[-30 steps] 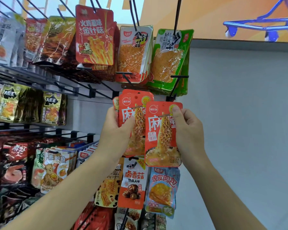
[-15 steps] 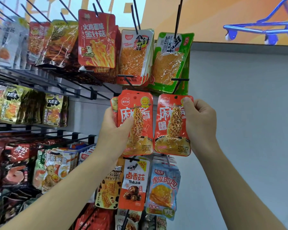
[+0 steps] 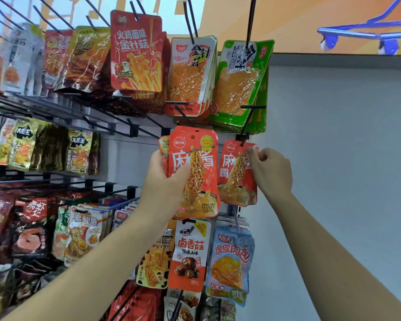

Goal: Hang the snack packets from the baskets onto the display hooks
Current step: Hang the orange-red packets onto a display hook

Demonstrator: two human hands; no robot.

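My left hand [image 3: 164, 179] grips a small stack of orange-red snack packets [image 3: 195, 172] upright in front of the rack, thumb across the front one. My right hand [image 3: 270, 172] pinches the upper right corner of one more orange-red packet [image 3: 235, 174]. That packet's top hole sits at the tip of a black display hook [image 3: 244, 137] at the rack's right end. Whether the hook passes through the hole I cannot tell.
Full hooks surround the spot: green packets [image 3: 239, 89] and white-orange packets [image 3: 190, 75] above, an orange mushroom packet [image 3: 190, 253] and a blue packet [image 3: 229, 262] below. Black hook rods jut toward me. A grey wall [image 3: 333, 158] lies to the right.
My right hand has carried its packet up and to the right, from beside the left-hand stack to the hook tip. My left hand with its stack has risen slightly.
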